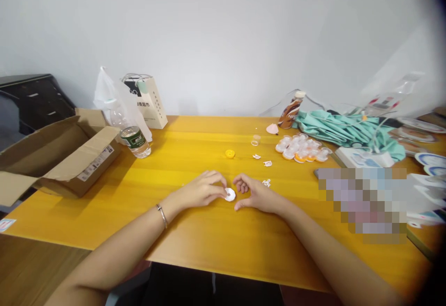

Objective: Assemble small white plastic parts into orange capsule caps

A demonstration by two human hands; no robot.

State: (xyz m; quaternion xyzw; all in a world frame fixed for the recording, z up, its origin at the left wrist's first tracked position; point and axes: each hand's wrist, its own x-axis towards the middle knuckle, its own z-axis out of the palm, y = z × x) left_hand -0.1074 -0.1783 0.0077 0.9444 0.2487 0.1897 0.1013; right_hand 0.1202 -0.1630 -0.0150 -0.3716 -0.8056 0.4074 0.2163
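A small white round disc with a hole in its middle is pinched at its left edge by my left hand, just above the table. My right hand is close by on the right, thumb and fingers apart, with nothing between them. Beyond the hands lies a yellow round piece. Small white cut-out pieces lie to the right, among them one near my right hand and another farther back. A clear round cap is behind these.
At left are an open cardboard box, a water bottle and a paper bag. On the right, several clear-and-orange containers are grouped near a brown drink bottle and green cloth.
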